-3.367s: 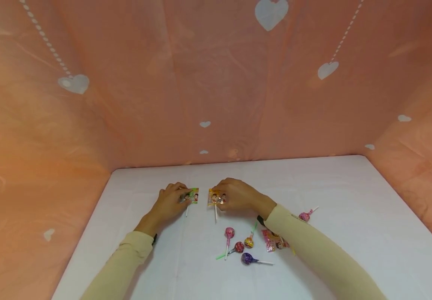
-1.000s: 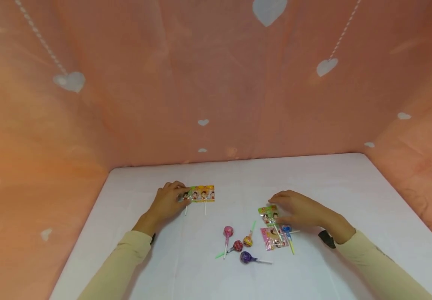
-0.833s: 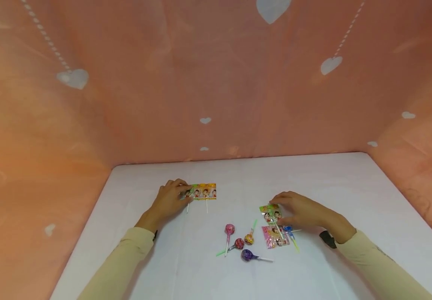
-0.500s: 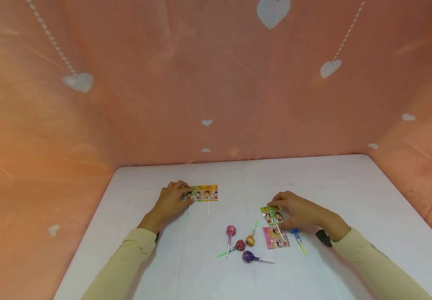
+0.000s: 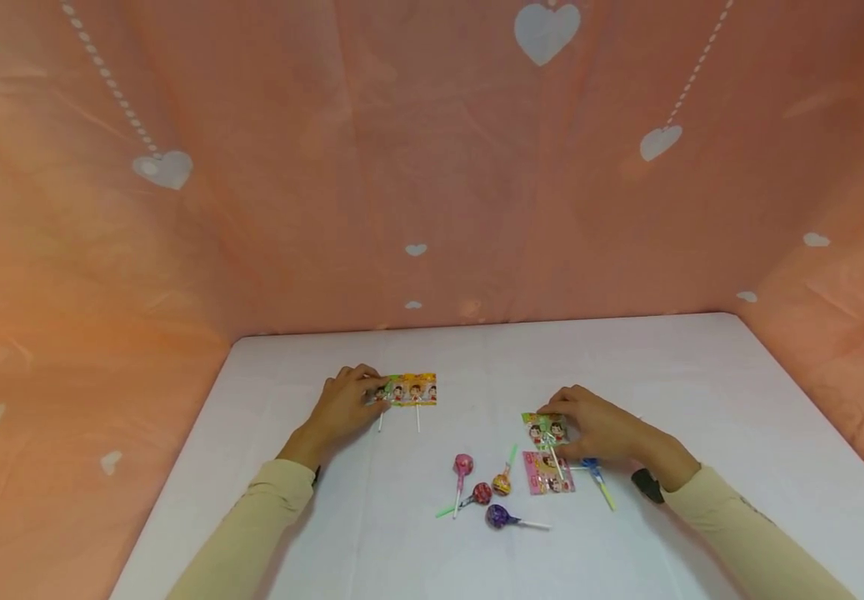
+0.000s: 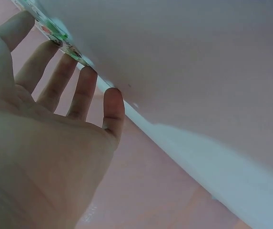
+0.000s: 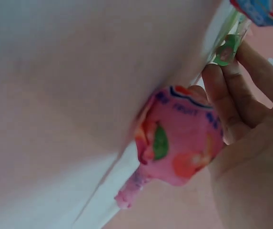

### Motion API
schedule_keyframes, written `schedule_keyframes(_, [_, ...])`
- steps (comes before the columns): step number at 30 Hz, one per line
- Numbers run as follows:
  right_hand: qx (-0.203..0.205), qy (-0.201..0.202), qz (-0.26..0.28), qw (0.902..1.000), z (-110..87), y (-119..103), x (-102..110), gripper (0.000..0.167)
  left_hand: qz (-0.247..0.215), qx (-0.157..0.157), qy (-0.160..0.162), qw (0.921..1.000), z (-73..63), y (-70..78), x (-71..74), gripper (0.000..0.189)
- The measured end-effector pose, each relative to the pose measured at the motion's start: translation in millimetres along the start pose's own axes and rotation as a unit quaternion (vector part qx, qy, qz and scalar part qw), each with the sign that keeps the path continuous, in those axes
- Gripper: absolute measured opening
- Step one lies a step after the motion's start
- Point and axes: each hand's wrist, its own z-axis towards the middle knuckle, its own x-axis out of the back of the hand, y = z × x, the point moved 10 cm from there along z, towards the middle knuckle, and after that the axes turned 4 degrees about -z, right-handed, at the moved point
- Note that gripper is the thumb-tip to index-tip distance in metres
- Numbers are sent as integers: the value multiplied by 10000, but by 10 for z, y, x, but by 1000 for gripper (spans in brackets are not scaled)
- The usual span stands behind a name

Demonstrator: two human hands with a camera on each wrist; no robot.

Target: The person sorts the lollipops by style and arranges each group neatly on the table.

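Since the earlier frame, the right hand [image 5: 600, 431] had left the far row and crossed right to a green packet [image 5: 544, 428], fingers curled onto it, beside a pink packet [image 5: 547, 473]. The left hand [image 5: 345, 404] pressed straight fingers on the row of packets [image 5: 409, 389]. Only the right wrist view showed a pink lollipop [image 7: 179, 143] under the palm; grip unclear.

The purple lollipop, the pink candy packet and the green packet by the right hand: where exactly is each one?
purple lollipop [image 5: 498, 517], head view, on its round wrapped head.
pink candy packet [image 5: 546, 475], head view, middle of the flat wrapper.
green packet [image 5: 541, 427], head view, on the wrapper's left part, beside the right hand's fingertips.
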Motion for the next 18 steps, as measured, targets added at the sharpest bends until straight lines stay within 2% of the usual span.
schedule_keyframes(6, [-96, 95, -70, 9999, -11, 19, 2, 52, -5, 61, -4, 10000, 7, -14, -6, 47])
schedule_keyframes(18, [-37, 446, -314, 9985, -30, 27, 61, 52, -2, 59, 30, 10000, 1, -29, -9, 46])
